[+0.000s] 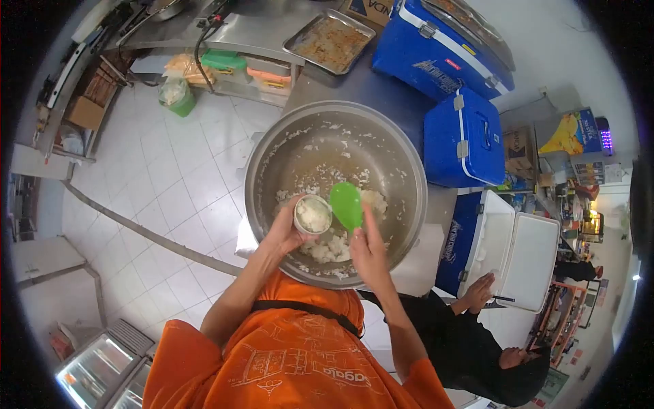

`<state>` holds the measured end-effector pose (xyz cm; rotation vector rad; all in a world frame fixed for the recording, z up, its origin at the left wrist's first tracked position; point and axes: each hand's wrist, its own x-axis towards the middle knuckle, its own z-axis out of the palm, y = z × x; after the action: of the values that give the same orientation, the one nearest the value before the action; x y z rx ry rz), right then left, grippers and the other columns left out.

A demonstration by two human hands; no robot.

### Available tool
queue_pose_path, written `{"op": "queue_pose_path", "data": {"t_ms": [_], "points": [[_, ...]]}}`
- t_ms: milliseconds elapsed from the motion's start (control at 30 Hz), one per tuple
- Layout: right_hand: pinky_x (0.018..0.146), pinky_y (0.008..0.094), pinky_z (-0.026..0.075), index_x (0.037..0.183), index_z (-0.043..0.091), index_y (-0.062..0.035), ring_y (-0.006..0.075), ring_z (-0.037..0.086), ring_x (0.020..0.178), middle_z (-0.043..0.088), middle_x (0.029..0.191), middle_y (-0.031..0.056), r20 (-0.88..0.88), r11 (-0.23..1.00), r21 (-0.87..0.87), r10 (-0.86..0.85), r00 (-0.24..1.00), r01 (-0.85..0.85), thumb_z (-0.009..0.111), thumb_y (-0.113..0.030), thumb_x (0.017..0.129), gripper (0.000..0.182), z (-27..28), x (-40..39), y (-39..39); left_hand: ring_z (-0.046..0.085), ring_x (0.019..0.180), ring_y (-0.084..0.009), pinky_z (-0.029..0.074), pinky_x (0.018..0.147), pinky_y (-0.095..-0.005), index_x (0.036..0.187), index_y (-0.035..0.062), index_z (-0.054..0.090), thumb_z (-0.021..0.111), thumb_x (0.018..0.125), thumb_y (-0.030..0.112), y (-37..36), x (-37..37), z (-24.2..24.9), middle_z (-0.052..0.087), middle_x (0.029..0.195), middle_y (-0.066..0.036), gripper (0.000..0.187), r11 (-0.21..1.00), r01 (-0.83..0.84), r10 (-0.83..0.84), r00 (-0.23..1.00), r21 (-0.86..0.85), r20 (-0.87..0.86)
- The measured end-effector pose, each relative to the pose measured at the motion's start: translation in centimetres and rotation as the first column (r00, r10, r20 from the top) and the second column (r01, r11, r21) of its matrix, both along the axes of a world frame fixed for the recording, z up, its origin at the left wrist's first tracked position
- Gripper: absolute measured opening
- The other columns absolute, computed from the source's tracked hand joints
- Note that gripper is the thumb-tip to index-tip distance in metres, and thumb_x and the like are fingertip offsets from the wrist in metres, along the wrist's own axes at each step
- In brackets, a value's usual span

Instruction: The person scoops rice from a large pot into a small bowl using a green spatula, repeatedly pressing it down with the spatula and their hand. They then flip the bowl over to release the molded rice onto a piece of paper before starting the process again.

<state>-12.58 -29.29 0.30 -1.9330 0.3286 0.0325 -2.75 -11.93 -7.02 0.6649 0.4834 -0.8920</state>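
Note:
My left hand [285,230] is wrapped round a small round cup [297,219] filled with white rice [314,213]. In my right hand [368,251] is a green rice paddle [347,204], its broad blade beside the cup's right side. Both hands are over a wide, deep metal pot [255,160]. Clumps of cooked rice [330,249] lie in the pot's near part, another clump sits behind the paddle, and loose grains cling to the walls.
A metal tray [332,42] with brown residue lies behind the pot. Blue coolers [464,140] stand to the right, near an open cooler [487,238]. A person in black [470,347] is close on my right, hands near that cooler. A green bucket [178,99] stands at far left.

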Motion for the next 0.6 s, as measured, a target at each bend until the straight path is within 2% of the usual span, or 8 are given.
{"op": "queue_pose_path", "data": {"t_ms": [33, 67, 133, 233, 267, 400, 467, 600], "points": [[0.063, 0.0357, 0.047, 0.151, 0.028, -0.0149, 0.0224, 0.052, 0.059, 0.060, 0.080, 0.0121, -0.139, 0.970, 0.241, -0.003, 0.990, 0.036, 0.042, -0.016, 0.101, 0.052, -0.7, -0.1, 0.5, 0.068, 0.086, -0.0235, 0.057, 0.053, -0.0392, 0.112, 0.0125, 0.060, 0.046, 0.096, 0.043, -0.1, 0.0, 0.3, 0.067, 0.101, -0.007, 0.037, 1.000, -0.020, 0.020, 1.000, -0.003, -0.003], [0.063, 0.0357, 0.047, 0.151, 0.028, -0.0149, 0.0224, 0.052, 0.059, 0.060, 0.080, 0.0121, -0.139, 0.970, 0.241, -0.008, 0.990, 0.041, 0.042, -0.016, 0.101, 0.052, -1.6, -0.2, 1.3, 0.068, 0.084, -0.0230, 0.056, 0.053, -0.0389, 0.111, 0.0121, 0.060, 0.046, 0.096, 0.041, -0.3, 0.0, 0.5, 0.067, 0.100, -0.008, 0.036, 0.999, -0.038, 0.038, 0.999, -0.006, -0.006], [0.063, 0.0360, 0.046, 0.148, 0.034, -0.0169, 0.0367, 0.063, 0.072, 0.059, 0.074, 0.0257, 0.006, 0.995, -0.043, 0.087, 0.996, -0.087, 0.043, -0.016, 0.100, 0.049, -2.8, 0.0, 3.2, 0.068, 0.082, -0.0227, 0.056, 0.056, -0.0383, 0.109, 0.0098, 0.061, 0.045, 0.096, 0.036, -0.6, 0.1, 0.4, 0.067, 0.099, -0.008, 0.033, 0.999, -0.030, 0.030, 1.000, -0.024, -0.003], [0.062, 0.0395, 0.047, 0.147, 0.036, -0.0220, 0.0402, 0.062, 0.066, 0.057, 0.069, 0.0264, -0.086, 0.988, -0.095, 0.113, 0.990, -0.121, 0.042, -0.018, 0.101, 0.047, -1.7, 0.0, 4.8, 0.066, 0.079, -0.0221, 0.056, 0.061, -0.0363, 0.105, 0.0065, 0.062, 0.044, 0.095, 0.029, -1.7, 0.3, 0.6, 0.067, 0.095, -0.009, 0.030, 0.996, -0.092, 0.091, 0.996, 0.015, 0.013], [0.060, 0.0439, 0.047, 0.147, 0.036, -0.0174, 0.0444, 0.061, 0.064, 0.056, 0.065, 0.0277, -0.112, 0.982, -0.146, 0.104, 0.988, -0.120, 0.043, -0.020, 0.101, 0.047, -1.7, -0.1, 5.2, 0.065, 0.077, -0.0219, 0.055, 0.062, -0.0348, 0.102, 0.0055, 0.062, 0.043, 0.095, 0.027, -1.8, 0.1, 0.7, 0.067, 0.092, -0.009, 0.029, 0.986, -0.153, 0.151, 0.988, 0.073, 0.023], [0.060, 0.0481, 0.047, 0.146, 0.036, -0.0131, 0.0460, 0.062, 0.068, 0.057, 0.066, 0.0294, -0.083, 0.973, -0.187, 0.121, 0.989, -0.135, 0.045, -0.021, 0.100, 0.048, -2.4, -0.2, 5.9, 0.064, 0.077, -0.0220, 0.055, 0.068, -0.0347, 0.101, 0.0038, 0.062, 0.042, 0.095, 0.025, -1.7, 0.3, -0.1, 0.066, 0.088, -0.010, 0.030, 0.991, -0.091, 0.083, 0.993, 0.102, 0.079], [0.060, 0.0511, 0.046, 0.146, 0.035, -0.0097, 0.0472, 0.062, 0.070, 0.056, 0.067, 0.0309, -0.031, 0.977, -0.145, 0.157, 0.987, -0.160, 0.045, -0.021, 0.099, 0.049, -2.8, -0.2, 6.1, 0.064, 0.081, -0.0200, 0.055, 0.071, -0.0357, 0.097, 0.0074, 0.061, 0.047, 0.092, 0.030, -1.4, 0.2, -0.5, 0.066, 0.088, -0.008, 0.027, 0.997, -0.031, 0.021, 0.992, 0.072, 0.127], [0.064, 0.0520, 0.046, 0.147, 0.032, -0.0101, 0.0461, 0.063, 0.070, 0.058, 0.069, 0.0312, -0.126, 0.954, -0.101, 0.269, 0.955, -0.282, 0.044, -0.021, 0.100, 0.050, -1.2, 0.5, 4.7, 0.065, 0.083, -0.0207, 0.055, 0.072, -0.0372, 0.100, 0.0062, 0.062, 0.047, 0.092, 0.029, 0.0, 0.4, -0.2, 0.065, 0.093, -0.010, 0.028, 0.998, -0.035, 0.030, 0.993, 0.044, 0.113]]}}
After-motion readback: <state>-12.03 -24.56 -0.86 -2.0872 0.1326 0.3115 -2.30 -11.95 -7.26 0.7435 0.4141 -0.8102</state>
